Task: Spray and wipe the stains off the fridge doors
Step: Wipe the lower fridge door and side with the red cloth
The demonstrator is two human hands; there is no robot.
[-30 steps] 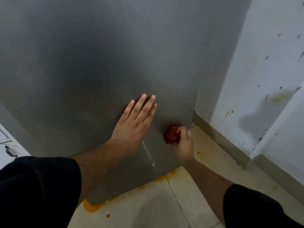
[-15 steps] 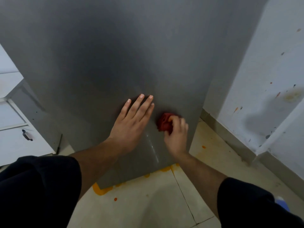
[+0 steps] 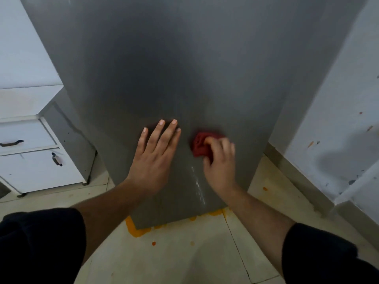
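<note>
Low on the fridge door point(image 3: 184, 68), we lay our left hand point(image 3: 152, 160) flat, fingers straight and slightly spread, palm against the metal. Just beside it, our right hand point(image 3: 220, 167) curls round a bunched red cloth point(image 3: 200, 147) and presses it to the same door; this hand is blurred. The door is a brushed, matt grey, darker in the middle where a shadow falls. It fills most of our view, with its bottom edge just above the floor point(image 3: 184, 253). A pale wet streak point(image 3: 198, 185) runs down the door below the cloth, between our two wrists. Orange stains point(image 3: 133, 228) lie on the pale floor tiles along the door's lower edge, with a few small drops nearby. White drawers point(image 3: 30, 160) with dark handles stand to the left, a spotted white wall point(image 3: 328, 99) to the right.
</note>
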